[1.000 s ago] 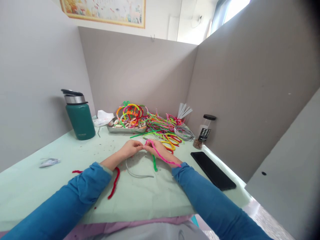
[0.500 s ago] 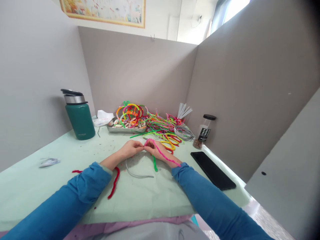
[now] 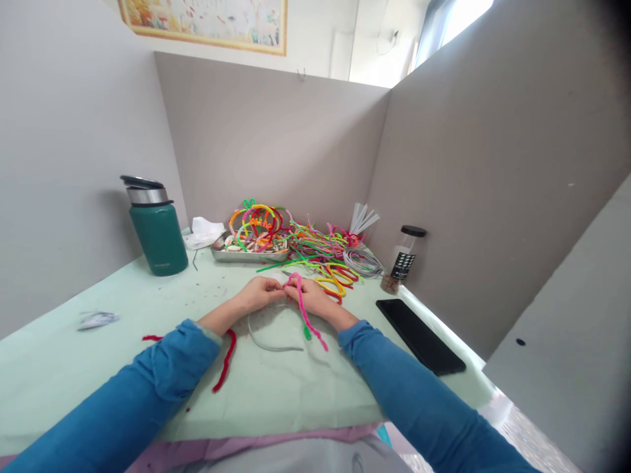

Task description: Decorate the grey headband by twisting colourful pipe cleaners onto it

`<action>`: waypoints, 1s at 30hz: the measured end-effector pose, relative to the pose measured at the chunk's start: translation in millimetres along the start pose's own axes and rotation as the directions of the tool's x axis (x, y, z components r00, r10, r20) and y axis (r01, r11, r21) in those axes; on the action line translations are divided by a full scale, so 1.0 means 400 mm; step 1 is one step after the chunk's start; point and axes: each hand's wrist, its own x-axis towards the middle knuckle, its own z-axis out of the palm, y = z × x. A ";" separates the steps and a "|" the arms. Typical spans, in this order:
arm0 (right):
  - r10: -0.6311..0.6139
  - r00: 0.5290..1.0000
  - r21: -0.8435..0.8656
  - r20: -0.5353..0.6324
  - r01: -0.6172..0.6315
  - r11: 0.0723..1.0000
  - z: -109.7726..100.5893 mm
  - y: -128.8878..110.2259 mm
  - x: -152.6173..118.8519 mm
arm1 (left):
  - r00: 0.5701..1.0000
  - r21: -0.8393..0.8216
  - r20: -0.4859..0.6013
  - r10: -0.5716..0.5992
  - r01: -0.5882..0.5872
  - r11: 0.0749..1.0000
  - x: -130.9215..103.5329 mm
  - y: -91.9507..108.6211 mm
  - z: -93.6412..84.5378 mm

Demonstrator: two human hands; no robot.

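Note:
In the head view, my left hand (image 3: 257, 294) and my right hand (image 3: 315, 299) meet over the middle of the table with fingers pinched together. Between their fingertips is a pink pipe cleaner (image 3: 302, 305), whose free length arches over my right fingers and hangs down toward me. The exact spot where it is gripped is too small to make out. Under my right hand shows the tip of a green pipe cleaner (image 3: 307, 332). A curved grey wire (image 3: 269, 346) runs below my hands. Near my left wrist lies a red pipe cleaner (image 3: 225, 364).
Behind my hands, a metal tray (image 3: 249, 257) holds bent pipe cleaners and small pieces, beside a heap of coloured pipe cleaners (image 3: 320, 242) and a wire coil (image 3: 363, 263). A green bottle (image 3: 158, 238) stands left; a clear jar (image 3: 401, 261) and a black phone (image 3: 419, 336) are right.
The free end of the pink pipe cleaner has swung left, off my right wrist, and now hangs over the table. Both hands stay in nearly the same place.

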 end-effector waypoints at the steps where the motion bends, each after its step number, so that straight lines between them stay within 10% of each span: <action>1: -0.004 1.000 -0.002 0.001 0.004 1.000 0.000 0.001 0.000 | 1.000 0.007 0.002 -0.003 0.003 1.000 -0.001 0.003 0.000; 30: -0.100 0.989 -0.142 -0.108 0.084 0.986 0.006 0.016 0.000 | 1.000 0.100 -0.021 -0.005 0.007 0.995 -0.009 0.018 0.002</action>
